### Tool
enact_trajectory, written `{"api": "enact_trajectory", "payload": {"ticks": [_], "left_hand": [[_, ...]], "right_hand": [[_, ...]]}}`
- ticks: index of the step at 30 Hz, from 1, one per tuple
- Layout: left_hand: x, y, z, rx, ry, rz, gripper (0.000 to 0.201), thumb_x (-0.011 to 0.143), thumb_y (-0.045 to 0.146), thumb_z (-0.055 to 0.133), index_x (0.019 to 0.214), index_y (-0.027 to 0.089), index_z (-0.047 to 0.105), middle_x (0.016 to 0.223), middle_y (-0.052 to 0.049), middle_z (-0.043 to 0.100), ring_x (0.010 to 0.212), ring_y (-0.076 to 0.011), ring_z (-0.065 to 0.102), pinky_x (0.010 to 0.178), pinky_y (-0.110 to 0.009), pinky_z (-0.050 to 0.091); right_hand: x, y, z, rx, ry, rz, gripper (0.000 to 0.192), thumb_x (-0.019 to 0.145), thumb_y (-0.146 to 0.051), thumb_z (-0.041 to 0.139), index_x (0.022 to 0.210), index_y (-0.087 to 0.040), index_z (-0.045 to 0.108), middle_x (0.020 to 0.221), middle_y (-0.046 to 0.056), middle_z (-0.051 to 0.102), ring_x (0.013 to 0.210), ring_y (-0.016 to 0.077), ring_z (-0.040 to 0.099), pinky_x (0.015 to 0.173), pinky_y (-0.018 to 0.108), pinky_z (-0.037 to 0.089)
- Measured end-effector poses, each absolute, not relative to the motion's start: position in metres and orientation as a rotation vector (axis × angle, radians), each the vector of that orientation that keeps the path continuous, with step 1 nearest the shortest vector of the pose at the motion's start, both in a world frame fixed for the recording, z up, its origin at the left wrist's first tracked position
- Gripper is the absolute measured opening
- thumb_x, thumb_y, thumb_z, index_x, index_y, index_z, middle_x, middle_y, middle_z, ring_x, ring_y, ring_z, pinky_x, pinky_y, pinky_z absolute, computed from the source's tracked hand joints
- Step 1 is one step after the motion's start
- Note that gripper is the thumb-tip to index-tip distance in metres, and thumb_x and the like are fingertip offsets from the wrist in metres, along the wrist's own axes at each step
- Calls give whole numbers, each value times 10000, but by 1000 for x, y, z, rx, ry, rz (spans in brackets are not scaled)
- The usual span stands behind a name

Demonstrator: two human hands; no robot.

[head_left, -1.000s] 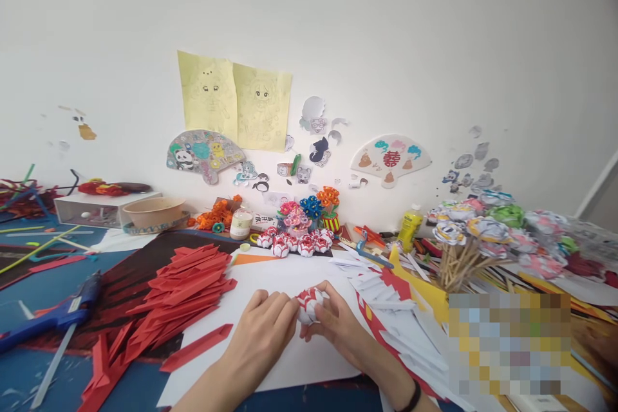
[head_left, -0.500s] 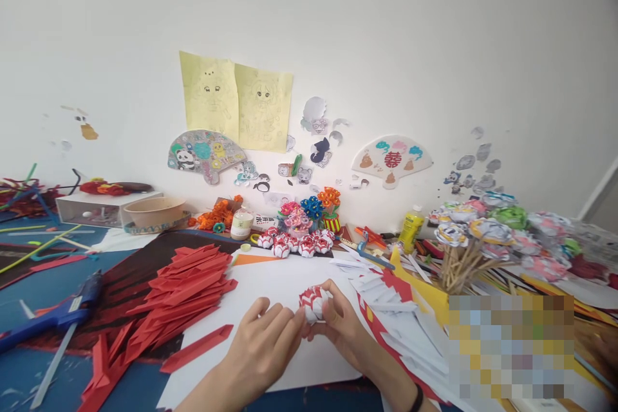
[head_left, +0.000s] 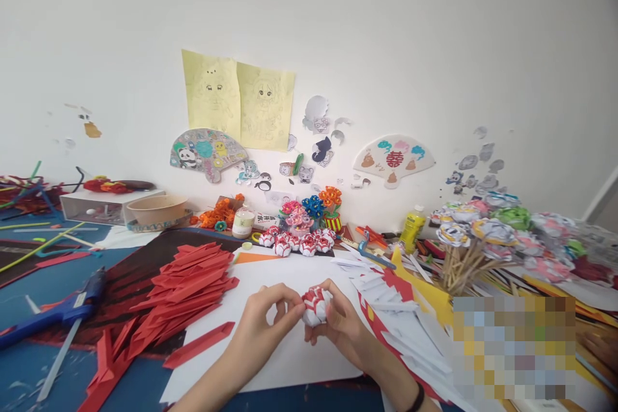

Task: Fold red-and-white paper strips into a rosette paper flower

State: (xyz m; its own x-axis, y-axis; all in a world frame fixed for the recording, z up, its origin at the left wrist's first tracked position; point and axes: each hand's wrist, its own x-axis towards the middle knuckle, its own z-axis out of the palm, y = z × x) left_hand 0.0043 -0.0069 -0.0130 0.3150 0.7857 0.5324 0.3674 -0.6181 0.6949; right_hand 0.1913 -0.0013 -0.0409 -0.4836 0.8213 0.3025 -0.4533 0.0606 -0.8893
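Observation:
A small red and white folded paper flower [head_left: 315, 304] is held between both hands over a white sheet [head_left: 290, 283] on the table. My left hand [head_left: 263, 328] pinches its left side with the fingertips. My right hand [head_left: 345, 325], with a dark band at the wrist, cups it from the right and below. A row of finished red and white paper flowers [head_left: 297, 243] stands behind the sheet. A pile of folded red paper strips [head_left: 190, 283] lies to the left, and a pile of folded white strips [head_left: 391, 302] to the right.
A blue glue gun [head_left: 58, 315] lies at the left on the blue mat. A bowl [head_left: 155, 207], a small jar [head_left: 243, 221] and a yellow glue bottle [head_left: 411, 226] stand by the wall. Paper flowers on sticks [head_left: 487, 232] crowd the right side.
The flower has risen slightly and shifted right. My left fingers have curled in and now pinch its left edge more tightly.

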Motion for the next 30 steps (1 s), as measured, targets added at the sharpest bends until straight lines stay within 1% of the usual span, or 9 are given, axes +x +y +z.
{"api": "enact_trajectory", "payload": {"ticks": [2, 5, 9, 11, 17, 21, 24, 26, 30], "left_hand": [[5, -6, -12, 2065, 988, 1211, 209, 894, 357, 573, 788, 190, 643, 650, 14, 629, 586, -130, 516, 621, -257, 407], [5, -5, -14, 2030, 952, 1183, 225, 886, 384, 585, 788, 192, 648, 662, 13, 640, 590, -128, 504, 639, -258, 410], [5, -5, -18, 2063, 1013, 1165, 196, 884, 369, 594, 783, 214, 659, 719, 16, 664, 617, -133, 500, 767, -315, 402], [4, -4, -19, 2079, 1071, 1150, 174, 875, 358, 607, 785, 223, 671, 720, 17, 661, 623, -138, 491, 799, -341, 388], [3, -3, -16, 2093, 1062, 1065, 198, 873, 356, 603, 761, 208, 671, 704, 15, 678, 595, -127, 468, 776, -330, 402], [3, -7, -10, 2097, 971, 1043, 191, 875, 332, 584, 764, 192, 650, 648, 15, 659, 583, -127, 475, 620, -257, 400], [4, -12, -7, 2164, 922, 1024, 145, 877, 277, 580, 763, 198, 622, 682, 25, 682, 595, -120, 480, 697, -276, 405], [5, -14, -5, 2234, 894, 1016, 155, 900, 268, 553, 777, 202, 621, 725, 21, 698, 590, -117, 473, 739, -298, 389], [5, -13, -4, 2301, 893, 1029, 220, 937, 294, 515, 778, 210, 642, 750, 15, 695, 597, -119, 481, 717, -300, 364]], "right_hand": [[191, -1, -41, -408, -1334, 1624, 399, 814, -510, 666, 964, -197, 468, 813, 33, 652, 692, 180, 649, 632, 317, 482], [192, -1, -42, -404, -1332, 1630, 381, 823, -491, 667, 955, -198, 463, 826, 30, 648, 690, 176, 652, 635, 319, 486], [192, 0, -45, -420, -1350, 1617, 372, 830, -484, 662, 949, -197, 458, 846, 33, 644, 705, 179, 658, 649, 328, 493], [192, 0, -45, -428, -1365, 1598, 382, 823, -485, 670, 956, -199, 455, 849, 33, 644, 714, 182, 660, 657, 336, 499], [192, 2, -47, -439, -1366, 1592, 444, 775, -498, 713, 960, -212, 429, 867, 31, 647, 676, 180, 671, 641, 345, 512], [193, 3, -47, -438, -1344, 1605, 478, 746, -526, 725, 978, -201, 461, 847, 32, 648, 685, 180, 662, 639, 333, 506], [193, 2, -46, -436, -1353, 1601, 474, 764, -530, 707, 1013, -191, 489, 839, 38, 654, 714, 182, 655, 647, 322, 496], [193, 2, -46, -439, -1362, 1597, 479, 768, -535, 699, 1032, -192, 495, 836, 39, 659, 720, 184, 654, 648, 321, 491], [194, 1, -46, -449, -1364, 1586, 482, 770, -545, 691, 1027, -187, 497, 827, 46, 669, 716, 188, 655, 657, 326, 489]]}}
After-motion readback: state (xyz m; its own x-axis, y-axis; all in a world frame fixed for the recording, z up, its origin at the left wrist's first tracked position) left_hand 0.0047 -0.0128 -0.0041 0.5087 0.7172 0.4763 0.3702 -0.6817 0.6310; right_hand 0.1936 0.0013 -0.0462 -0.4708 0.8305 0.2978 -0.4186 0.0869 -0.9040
